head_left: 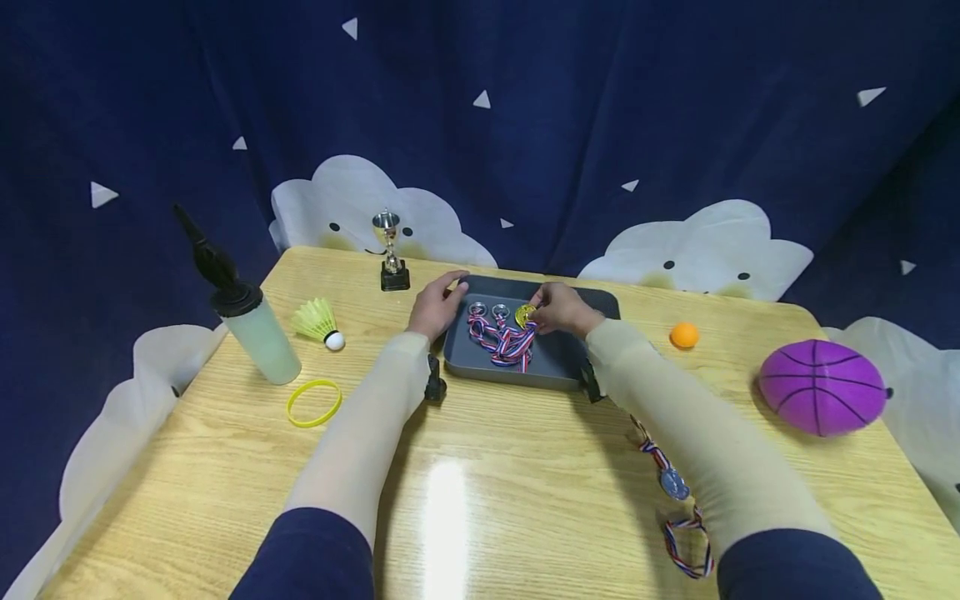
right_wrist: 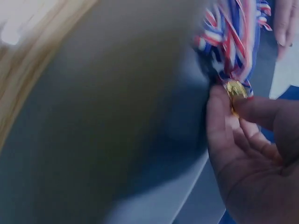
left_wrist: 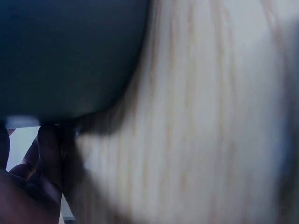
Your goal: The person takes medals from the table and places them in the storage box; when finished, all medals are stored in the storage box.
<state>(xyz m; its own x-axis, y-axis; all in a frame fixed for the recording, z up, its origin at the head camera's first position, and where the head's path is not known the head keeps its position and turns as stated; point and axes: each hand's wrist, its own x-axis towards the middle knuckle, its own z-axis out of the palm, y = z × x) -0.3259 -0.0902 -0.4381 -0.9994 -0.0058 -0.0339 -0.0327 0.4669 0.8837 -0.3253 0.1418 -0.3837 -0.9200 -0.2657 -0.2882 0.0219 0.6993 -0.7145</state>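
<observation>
A dark grey tray (head_left: pixel 555 362) lies at the back middle of the table. My left hand (head_left: pixel 437 307) holds its left rim near the far corner; in the left wrist view the fingers (left_wrist: pixel 49 154) sit at the tray's edge. Inside, two silver medals (head_left: pixel 501 311) lie side by side, their red, white and blue ribbons (head_left: pixel 506 342) bunched in front. With thumb and fingertips my right hand (head_left: pixel 564 310) pinches a gold medal (right_wrist: pixel 237 89) beside them, over the tray. Its ribbon (right_wrist: pixel 238 46) runs into the bunch.
Below my right forearm lie a silver medal (head_left: pixel 673 483) and a ribbon loop (head_left: pixel 688 550). To the right are an orange ball (head_left: pixel 684 335) and a purple ball (head_left: pixel 822 387). Leftward stand a bottle (head_left: pixel 262 337), a shuttlecock (head_left: pixel 318 322), a yellow ring (head_left: pixel 291 408) and a small trophy (head_left: pixel 392 250).
</observation>
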